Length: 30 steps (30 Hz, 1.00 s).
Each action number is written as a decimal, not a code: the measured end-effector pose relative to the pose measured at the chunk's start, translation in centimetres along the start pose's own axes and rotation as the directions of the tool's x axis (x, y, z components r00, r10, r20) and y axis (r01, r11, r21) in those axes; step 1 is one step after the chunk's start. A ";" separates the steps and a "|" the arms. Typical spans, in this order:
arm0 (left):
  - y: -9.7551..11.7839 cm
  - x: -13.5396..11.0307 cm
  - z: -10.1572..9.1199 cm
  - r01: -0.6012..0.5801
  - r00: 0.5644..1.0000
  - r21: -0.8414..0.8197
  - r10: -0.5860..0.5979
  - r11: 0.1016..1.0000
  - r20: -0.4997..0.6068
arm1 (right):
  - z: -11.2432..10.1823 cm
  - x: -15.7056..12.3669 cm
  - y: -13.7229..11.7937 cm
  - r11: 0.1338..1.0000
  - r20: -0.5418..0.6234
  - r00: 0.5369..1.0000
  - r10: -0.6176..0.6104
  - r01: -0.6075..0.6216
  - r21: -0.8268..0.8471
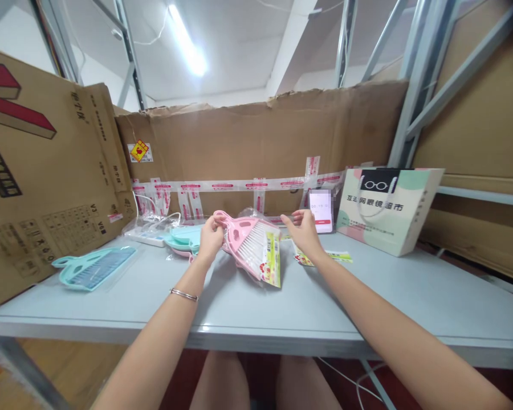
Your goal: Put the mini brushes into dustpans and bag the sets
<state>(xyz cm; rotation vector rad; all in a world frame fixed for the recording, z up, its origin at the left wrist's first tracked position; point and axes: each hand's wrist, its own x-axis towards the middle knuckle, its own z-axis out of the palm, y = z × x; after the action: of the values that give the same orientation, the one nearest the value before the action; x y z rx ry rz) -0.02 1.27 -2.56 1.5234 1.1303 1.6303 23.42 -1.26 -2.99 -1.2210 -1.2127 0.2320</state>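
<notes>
A pink dustpan-and-brush set (243, 234) in clear wrap is held up over the table, its white bristles facing me. My left hand (212, 233) is closed around its handle end. A yellow-green printed card (272, 259) hangs at the set's lower right. My right hand (303, 230) is open to the right of the set, fingers apart, not touching it. Below the right hand, more yellow-green cards (340, 256) lie on the table. Behind my left hand rest mint and pink dustpan sets (183, 238), partly hidden. A mint dustpan set (94, 269) in wrap lies at the left.
A large cardboard box (47, 171) stands at the left, and a taped cardboard sheet (248, 142) forms the back. A phone (321, 212) leans there, beside a paper bag (387, 210). A power strip (143, 234) with white cables sits at the back left. Metal posts (419, 85) frame the grey table (299, 310).
</notes>
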 end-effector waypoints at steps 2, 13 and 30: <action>-0.2 0.2 -0.3 -0.076 0.995 0.021 0.077 0.997 -0.063 | 0.0 -0.6 -0.1 0.996 0.202 0.976 0.086 -0.085 -0.013; -0.1 0.5 -0.5 -0.220 0.938 0.071 0.231 0.973 -0.260 | -1.7 1.0 1.5 0.977 0.059 0.982 0.177 -0.168 -0.131; 2.4 3.0 -6.5 -0.192 0.773 0.253 0.305 0.948 -0.556 | -0.2 1.1 1.8 0.776 0.300 0.910 0.285 -0.403 0.485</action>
<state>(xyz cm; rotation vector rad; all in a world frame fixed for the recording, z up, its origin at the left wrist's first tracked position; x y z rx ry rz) -6.54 1.84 1.16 1.3465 1.4799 2.3505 24.82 0.19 -3.80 -0.9184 -0.9882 0.9425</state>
